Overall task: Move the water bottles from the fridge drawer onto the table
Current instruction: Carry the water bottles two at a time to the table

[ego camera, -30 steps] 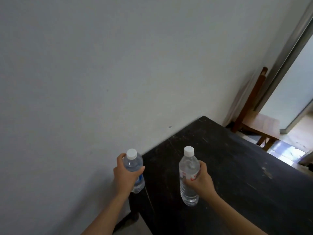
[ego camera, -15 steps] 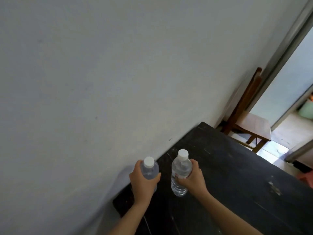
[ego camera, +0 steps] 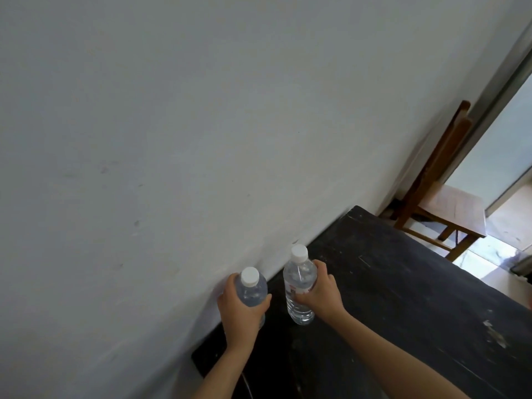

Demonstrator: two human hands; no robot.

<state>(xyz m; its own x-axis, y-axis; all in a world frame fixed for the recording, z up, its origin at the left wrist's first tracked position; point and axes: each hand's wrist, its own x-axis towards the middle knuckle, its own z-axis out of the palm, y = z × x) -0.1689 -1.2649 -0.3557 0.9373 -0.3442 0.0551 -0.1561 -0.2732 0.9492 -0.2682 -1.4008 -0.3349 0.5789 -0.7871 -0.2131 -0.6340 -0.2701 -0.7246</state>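
Two clear water bottles with white caps stand upright over the dark table (ego camera: 403, 298), close to the wall. My left hand (ego camera: 240, 311) grips the left bottle (ego camera: 252, 289) around its body, at the table's left end. My right hand (ego camera: 321, 293) grips the right bottle (ego camera: 298, 286), which has a red and white label. Its base sits at the table top; I cannot tell whether it touches. The left bottle's base is hidden behind my hand. The fridge drawer is out of view.
A plain grey wall (ego camera: 201, 125) runs along the table's far edge. A wooden chair (ego camera: 449, 208) stands past the table's far end, beside an open doorway (ego camera: 506, 156). The table top to the right of the bottles is scuffed.
Both hands have carried the bottles forward over the table towards the wall. The left bottle, earlier off the table's left end, is now above it, close beside the right bottle.
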